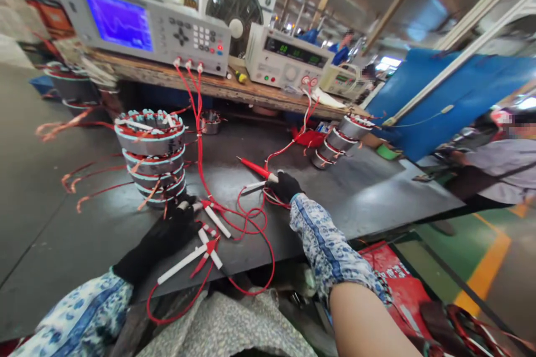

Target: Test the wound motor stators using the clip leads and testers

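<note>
beside the stator stack [151, 150], which looks heavy and stiff, the left gloved hand [161, 240] sits with its grip unclear; the right gloved hand [285, 187] pinches a light red test probe [253, 167] by its slim handle.

Green factory floor [444, 256] with yellow stripe [486, 268], blue sheet [444, 95], wooden shelf [209, 85]

The left hand [161, 240] and right hand [285, 187], black-gloved, reach forward from blue-patterned sleeves [329, 245], the left lower, the right curled closed.
</note>
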Tool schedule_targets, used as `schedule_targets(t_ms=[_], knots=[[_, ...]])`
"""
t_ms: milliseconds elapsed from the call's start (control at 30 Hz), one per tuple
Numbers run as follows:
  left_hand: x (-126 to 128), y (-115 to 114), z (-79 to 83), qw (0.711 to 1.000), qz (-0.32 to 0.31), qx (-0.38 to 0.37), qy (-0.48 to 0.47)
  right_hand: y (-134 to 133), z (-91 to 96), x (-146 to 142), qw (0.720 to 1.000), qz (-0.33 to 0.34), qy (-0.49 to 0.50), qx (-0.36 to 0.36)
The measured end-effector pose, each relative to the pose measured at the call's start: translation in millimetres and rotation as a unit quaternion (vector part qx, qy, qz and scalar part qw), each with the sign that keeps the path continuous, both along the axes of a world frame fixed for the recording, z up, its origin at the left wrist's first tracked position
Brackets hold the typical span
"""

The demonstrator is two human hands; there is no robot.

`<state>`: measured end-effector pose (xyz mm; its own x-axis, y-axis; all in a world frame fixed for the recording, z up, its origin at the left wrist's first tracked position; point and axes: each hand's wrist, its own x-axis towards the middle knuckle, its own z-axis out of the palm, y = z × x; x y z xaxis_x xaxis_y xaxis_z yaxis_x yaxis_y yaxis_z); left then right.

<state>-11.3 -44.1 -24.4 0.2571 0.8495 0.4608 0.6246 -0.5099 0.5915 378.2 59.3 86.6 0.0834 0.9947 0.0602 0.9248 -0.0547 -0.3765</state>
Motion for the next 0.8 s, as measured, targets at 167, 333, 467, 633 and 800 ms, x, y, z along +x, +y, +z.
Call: schedule_targets(t_ms=[167,333,467,633,800], knots=[[-23,22,14.9,0.998,-0.037,0.014,0.048,-22,-16.7,19,0.999,-0.022,0.038,0.011],[36,10,47.1,0.99,0.063,-0.08,-0.101,-63,-27.4,2,0.989,-0.065,0.112,0.067],[118,-6,87.1,0.943,0.013,-0.169,-0.287,-88,-21.1,-40,0.967,-0.046,0.216,0.13],[158,-26,112.7,0.843,-0.092,-0.321,-0.421,-102,8.4,-76,0.927,0.16,0.33,0.077],[119,-18,99.2,0.883,0.015,-0.267,-0.385,-108,31.1,-69,0.879,0.21,0.423,-0.069]])
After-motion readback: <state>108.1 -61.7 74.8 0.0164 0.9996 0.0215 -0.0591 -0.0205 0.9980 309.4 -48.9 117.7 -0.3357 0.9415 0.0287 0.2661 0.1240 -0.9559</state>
